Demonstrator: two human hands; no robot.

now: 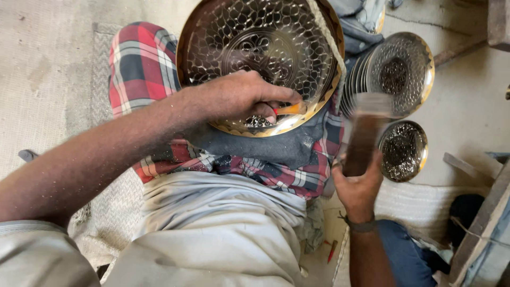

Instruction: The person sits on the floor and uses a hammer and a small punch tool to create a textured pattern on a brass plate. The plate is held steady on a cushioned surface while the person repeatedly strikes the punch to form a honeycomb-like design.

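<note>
A: Why does the brass plate (260, 48) lean on the knee at the top centre of the frame?

B: So its rim faces the worker. The left hand (239, 98) pinches an orange-handled punch (289, 109) against that rim, its grip closed on the tool. The right hand (358, 186), lower right, is wrapped around a blurred wooden mallet (366, 135).

A: And the surroundings?

B: A woven mat (114, 207) on a concrete floor (467, 106), with stacked plates (396, 72) at the upper right.
</note>
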